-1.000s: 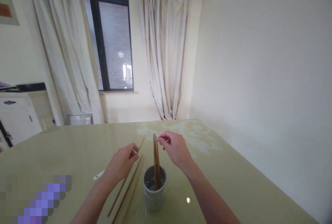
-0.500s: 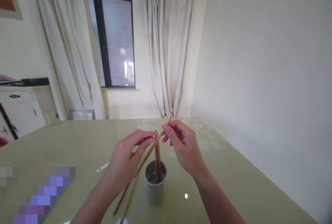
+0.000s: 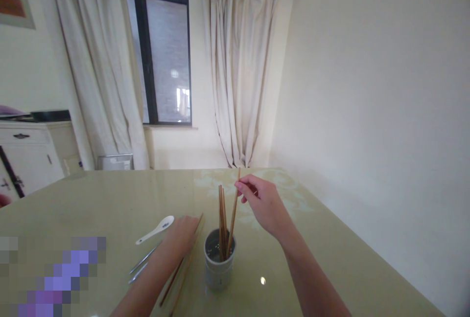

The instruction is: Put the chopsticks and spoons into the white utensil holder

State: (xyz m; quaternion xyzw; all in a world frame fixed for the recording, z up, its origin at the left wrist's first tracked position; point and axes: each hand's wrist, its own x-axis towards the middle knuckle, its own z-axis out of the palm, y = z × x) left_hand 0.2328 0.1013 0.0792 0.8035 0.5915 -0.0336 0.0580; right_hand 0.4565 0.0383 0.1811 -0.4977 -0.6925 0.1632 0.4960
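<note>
Chopstick (image 3: 233,212) pinched near its top by the right hand (image 3: 262,204), its lower end inside the holder cup (image 3: 219,263) beside other upright chopsticks (image 3: 222,221). Left hand (image 3: 179,241) rests fingers-down on loose chopsticks (image 3: 183,273) lying on the table (image 3: 330,258), near a white spoon (image 3: 156,229).

white spoon (image 3: 155,229), metal utensils (image 3: 142,263), glossy table (image 3: 110,199), curtains (image 3: 242,67), window (image 3: 163,57), white cabinet (image 3: 29,153)

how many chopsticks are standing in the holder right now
3 at least: two upright chopsticks together in the holder, plus one leaning chopstick held by the right hand. Others may be hidden.
</note>
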